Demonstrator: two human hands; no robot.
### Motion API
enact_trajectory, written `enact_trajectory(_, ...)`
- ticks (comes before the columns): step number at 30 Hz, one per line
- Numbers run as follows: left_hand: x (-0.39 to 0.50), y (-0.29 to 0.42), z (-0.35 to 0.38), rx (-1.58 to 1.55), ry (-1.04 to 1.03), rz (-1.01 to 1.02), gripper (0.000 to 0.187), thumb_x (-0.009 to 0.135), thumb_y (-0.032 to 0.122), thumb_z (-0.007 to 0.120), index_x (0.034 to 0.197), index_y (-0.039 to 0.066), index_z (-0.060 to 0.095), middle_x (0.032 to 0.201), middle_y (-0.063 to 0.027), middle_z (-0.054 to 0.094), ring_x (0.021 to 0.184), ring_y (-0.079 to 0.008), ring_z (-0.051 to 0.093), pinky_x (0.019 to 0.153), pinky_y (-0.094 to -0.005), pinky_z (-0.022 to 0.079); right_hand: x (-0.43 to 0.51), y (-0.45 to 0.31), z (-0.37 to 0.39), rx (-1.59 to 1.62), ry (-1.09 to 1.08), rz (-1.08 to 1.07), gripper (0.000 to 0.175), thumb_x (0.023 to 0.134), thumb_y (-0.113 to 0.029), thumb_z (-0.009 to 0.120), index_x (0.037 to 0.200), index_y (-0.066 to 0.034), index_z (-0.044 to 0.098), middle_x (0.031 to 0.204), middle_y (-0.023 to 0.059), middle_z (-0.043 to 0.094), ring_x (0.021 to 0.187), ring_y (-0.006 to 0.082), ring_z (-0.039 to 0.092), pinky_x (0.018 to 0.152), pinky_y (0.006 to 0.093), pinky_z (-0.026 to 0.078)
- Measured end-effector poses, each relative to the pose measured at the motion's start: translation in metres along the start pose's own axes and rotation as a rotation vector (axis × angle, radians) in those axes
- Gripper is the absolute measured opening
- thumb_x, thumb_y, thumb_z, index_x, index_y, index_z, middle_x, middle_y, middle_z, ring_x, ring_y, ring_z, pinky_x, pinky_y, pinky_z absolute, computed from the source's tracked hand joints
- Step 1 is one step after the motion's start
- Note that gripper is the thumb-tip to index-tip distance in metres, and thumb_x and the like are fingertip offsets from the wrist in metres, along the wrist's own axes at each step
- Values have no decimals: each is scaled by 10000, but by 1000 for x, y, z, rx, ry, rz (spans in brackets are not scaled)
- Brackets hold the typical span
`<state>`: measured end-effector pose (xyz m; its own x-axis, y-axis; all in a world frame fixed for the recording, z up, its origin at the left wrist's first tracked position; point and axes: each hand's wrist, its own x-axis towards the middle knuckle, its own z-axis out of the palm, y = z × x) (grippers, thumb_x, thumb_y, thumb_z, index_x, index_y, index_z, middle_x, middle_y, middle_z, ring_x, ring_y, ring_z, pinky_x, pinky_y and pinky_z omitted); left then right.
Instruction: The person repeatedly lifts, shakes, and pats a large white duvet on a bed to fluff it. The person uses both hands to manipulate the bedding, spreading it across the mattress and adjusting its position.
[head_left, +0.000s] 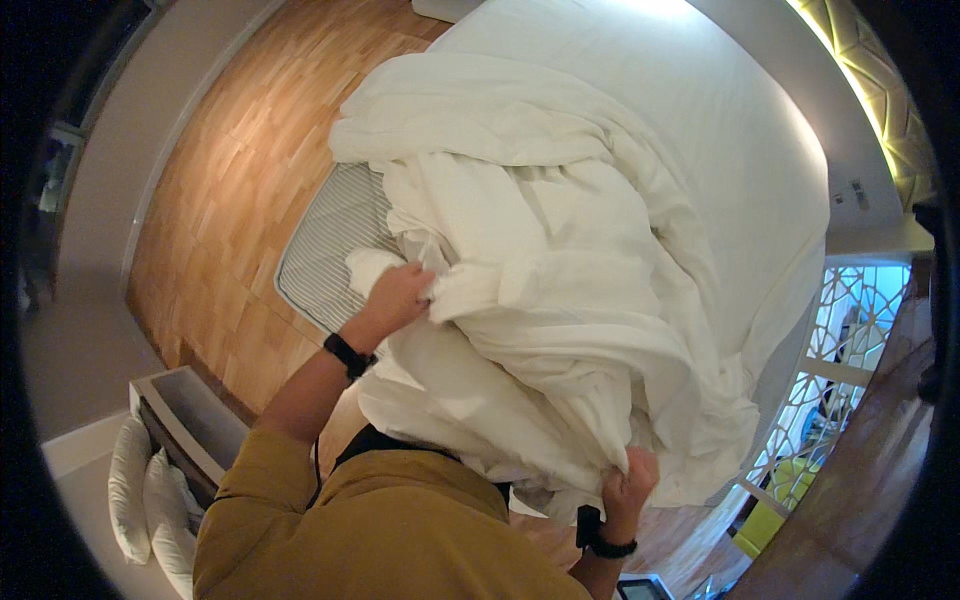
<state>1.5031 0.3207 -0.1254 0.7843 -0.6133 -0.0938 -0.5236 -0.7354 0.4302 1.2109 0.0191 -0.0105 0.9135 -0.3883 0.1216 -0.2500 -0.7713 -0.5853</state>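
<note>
A white duvet (585, 217) lies bunched in thick folds over the near part of a bed. My left hand (401, 292) grips a fold of it near the striped mattress corner (330, 240). Lower right, my right hand (630, 480) is closed on another edge of the same cloth. Between the two hands the fabric sags in loose folds and drapes over the bed's near side, against my body. The fingertips of both hands are partly hidden in the cloth. Farther off, a smooth white sheet (720, 142) covers the mattress.
Wood flooring (240, 172) runs along the bed's left side. Several white pillows (161, 495) rest by a grey-edged piece of furniture (187, 420) at lower left. A patterned lattice screen (832, 345) stands to the right, and a padded headboard panel (870, 67) is lit at upper right.
</note>
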Motion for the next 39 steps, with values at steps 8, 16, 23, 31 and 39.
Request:
enact_trajectory(8, 9, -8, 34, -61, 76, 28, 205, 773, 86, 601, 972, 41, 586, 988, -145, 584, 894, -336, 568, 756, -426, 474, 1, 17, 60, -369, -120, 203, 498, 651, -62, 596, 1141, -16, 518, 1101, 163, 541, 1035, 337, 506, 875, 462, 369)
enact_trajectory(16, 95, 36, 37, -72, 74, 116, 413, 786, 261, 661, 1149, 83, 575, 1060, -141, 609, 984, -323, 581, 803, -421, 469, 58, -20, 124, -504, -190, 159, 419, 621, -163, 694, 984, -19, 544, 985, 125, 562, 964, 282, 517, 828, 397, 373)
enact_trajectory(23, 66, 64, 63, -229, -620, 132, 345, 801, 285, 615, 1042, 40, 579, 953, -175, 622, 940, -355, 593, 803, -449, 461, 39, -29, 158, -393, -36, 388, 272, 594, -142, 686, 794, -29, 542, 700, 141, 578, 703, 341, 535, 703, 390, 391)
enact_trajectory(31, 35, 10, 0, -629, -720, 441, 238, 833, 90, 492, 993, -71, 564, 1052, -242, 576, 988, -390, 561, 872, -414, 451, 25, -102, 166, -193, 285, 502, 228, 608, -85, 668, 792, -7, 559, 719, 156, 587, 695, 368, 523, 701, 414, 406)
enact_trajectory(39, 70, -14, 62, -409, -268, 471, 217, 798, 142, 603, 988, 44, 634, 982, -177, 619, 929, -367, 576, 794, -407, 472, 25, -117, 176, -320, 263, 430, 321, 591, -92, 658, 892, -15, 578, 827, 129, 590, 794, 325, 537, 760, 421, 401)
